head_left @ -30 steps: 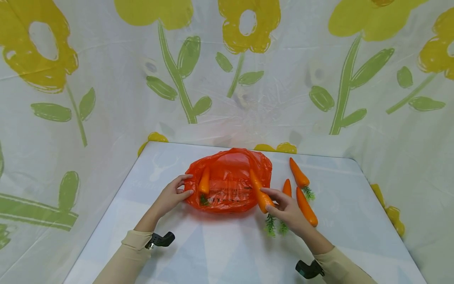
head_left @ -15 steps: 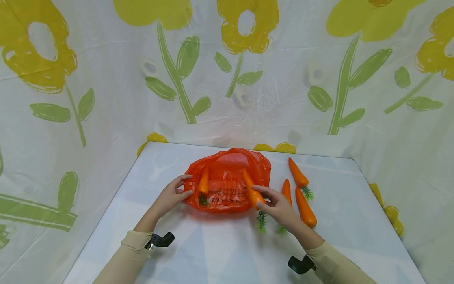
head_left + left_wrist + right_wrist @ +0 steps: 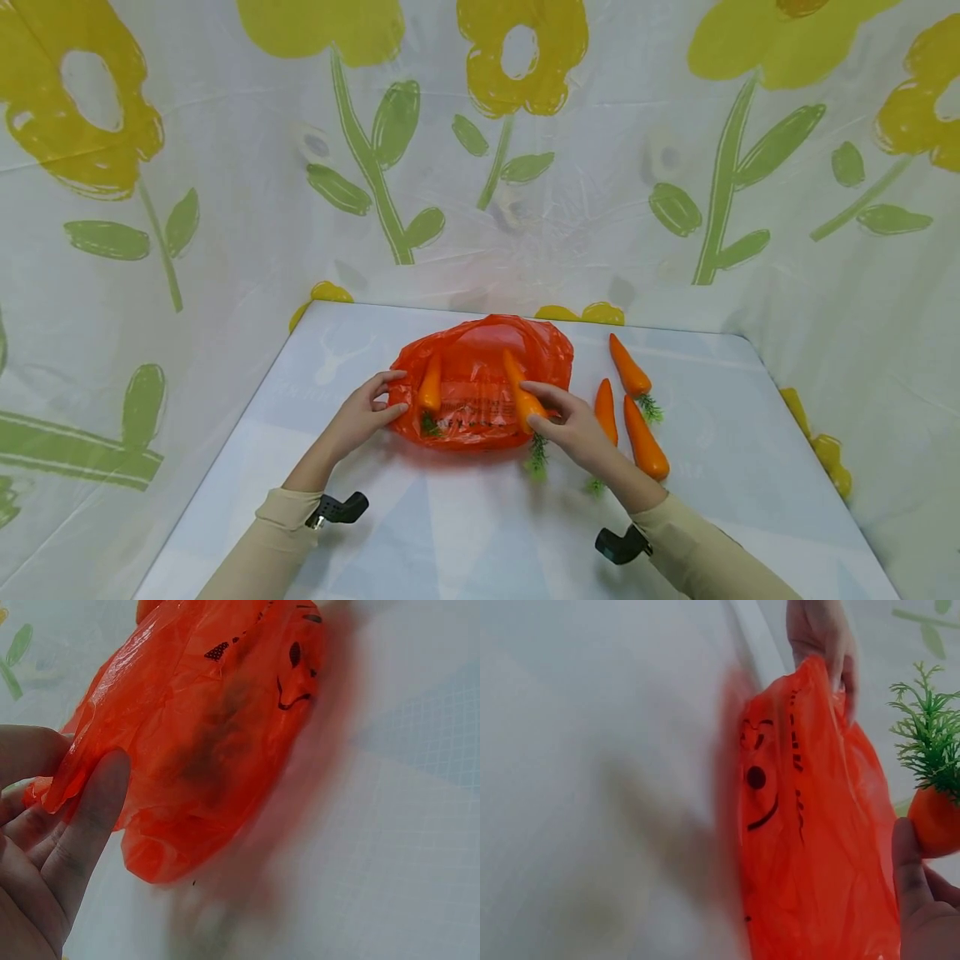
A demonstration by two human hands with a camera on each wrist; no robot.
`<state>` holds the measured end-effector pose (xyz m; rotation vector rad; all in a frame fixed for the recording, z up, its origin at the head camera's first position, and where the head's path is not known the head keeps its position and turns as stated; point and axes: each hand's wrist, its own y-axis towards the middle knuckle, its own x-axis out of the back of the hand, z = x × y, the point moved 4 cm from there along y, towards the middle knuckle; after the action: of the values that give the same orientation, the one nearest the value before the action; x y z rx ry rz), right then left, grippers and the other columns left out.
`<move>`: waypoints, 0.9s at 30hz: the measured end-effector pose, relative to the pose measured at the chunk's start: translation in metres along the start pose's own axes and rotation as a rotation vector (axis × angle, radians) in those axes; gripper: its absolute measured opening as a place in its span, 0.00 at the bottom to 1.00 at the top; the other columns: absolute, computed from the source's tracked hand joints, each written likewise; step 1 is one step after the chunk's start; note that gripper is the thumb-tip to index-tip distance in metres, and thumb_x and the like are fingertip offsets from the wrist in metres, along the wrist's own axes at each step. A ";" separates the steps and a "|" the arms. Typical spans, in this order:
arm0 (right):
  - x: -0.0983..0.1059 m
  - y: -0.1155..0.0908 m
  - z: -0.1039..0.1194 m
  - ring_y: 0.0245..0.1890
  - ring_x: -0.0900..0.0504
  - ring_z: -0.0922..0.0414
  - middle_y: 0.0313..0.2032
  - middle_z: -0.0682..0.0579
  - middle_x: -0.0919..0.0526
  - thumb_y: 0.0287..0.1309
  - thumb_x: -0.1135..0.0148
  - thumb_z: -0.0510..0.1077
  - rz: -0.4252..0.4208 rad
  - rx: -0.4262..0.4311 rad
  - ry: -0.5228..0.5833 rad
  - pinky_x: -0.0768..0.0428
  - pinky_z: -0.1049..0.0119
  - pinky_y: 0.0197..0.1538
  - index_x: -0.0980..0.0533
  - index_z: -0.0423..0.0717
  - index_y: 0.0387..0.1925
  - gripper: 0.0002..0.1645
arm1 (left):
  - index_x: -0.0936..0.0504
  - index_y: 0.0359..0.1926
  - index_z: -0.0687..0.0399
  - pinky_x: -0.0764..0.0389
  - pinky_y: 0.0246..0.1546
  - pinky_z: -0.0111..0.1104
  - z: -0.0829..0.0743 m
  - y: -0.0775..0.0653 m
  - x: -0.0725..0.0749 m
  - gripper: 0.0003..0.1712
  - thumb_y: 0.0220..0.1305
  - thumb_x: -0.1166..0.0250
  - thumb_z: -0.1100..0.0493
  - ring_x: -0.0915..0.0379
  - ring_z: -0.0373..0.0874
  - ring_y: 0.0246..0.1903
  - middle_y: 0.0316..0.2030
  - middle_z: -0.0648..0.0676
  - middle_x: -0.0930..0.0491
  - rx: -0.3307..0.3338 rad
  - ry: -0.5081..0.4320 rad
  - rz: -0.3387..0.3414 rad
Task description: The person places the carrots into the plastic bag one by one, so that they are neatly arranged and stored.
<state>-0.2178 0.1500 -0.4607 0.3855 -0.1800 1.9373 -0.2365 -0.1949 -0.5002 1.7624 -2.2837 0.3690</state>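
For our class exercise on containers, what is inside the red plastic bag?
One carrot lies inside the bag, its leaves showing dimly through the plastic. The right hand holds another carrot at the opening; whether its tip is inside is unclear. Anything beneath the folds is hidden.

White sheeting (image 3: 600, 175) hung across the back and down both sides, with big yellow flowers (image 3: 137, 96) along the top of the frame and green leaves (image 3: 395, 125) on their stems beneath. A pale tabletop (image 3: 720, 517) spread over the lower middle; I could just make out light blue triangles (image 3: 412, 542) near the bottom edge and a faint antlered head (image 3: 330, 362) left of centre.
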 end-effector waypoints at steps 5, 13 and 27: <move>-0.003 0.007 0.002 0.55 0.25 0.46 0.63 0.45 0.23 0.69 0.36 0.46 -0.002 0.009 -0.001 0.19 0.69 0.52 0.27 0.51 0.68 0.28 | 0.33 0.72 0.54 0.13 0.45 0.38 0.000 0.000 0.000 0.33 0.70 0.32 0.57 0.17 0.55 0.48 0.67 0.68 0.32 0.000 0.000 -0.001; -0.008 0.019 0.004 0.54 0.25 0.48 0.63 0.46 0.23 0.68 0.35 0.44 -0.011 -0.017 0.011 0.17 0.65 0.49 0.27 0.50 0.69 0.29 | 0.33 0.71 0.54 0.13 0.45 0.39 -0.001 -0.001 0.001 0.33 0.69 0.32 0.57 0.17 0.57 0.49 0.67 0.68 0.32 0.000 0.005 -0.006; -0.012 0.040 0.004 0.53 0.25 0.48 0.58 0.49 0.21 0.68 0.34 0.48 -0.015 -0.045 0.001 0.16 0.59 0.53 0.26 0.56 0.67 0.28 | 0.33 0.72 0.54 0.13 0.45 0.38 -0.001 -0.001 -0.001 0.33 0.70 0.33 0.58 0.17 0.55 0.48 0.66 0.67 0.31 0.012 0.001 -0.009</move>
<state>-0.2495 0.1232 -0.4591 0.3548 -0.2188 1.9155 -0.2355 -0.1939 -0.4996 1.7776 -2.2770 0.3827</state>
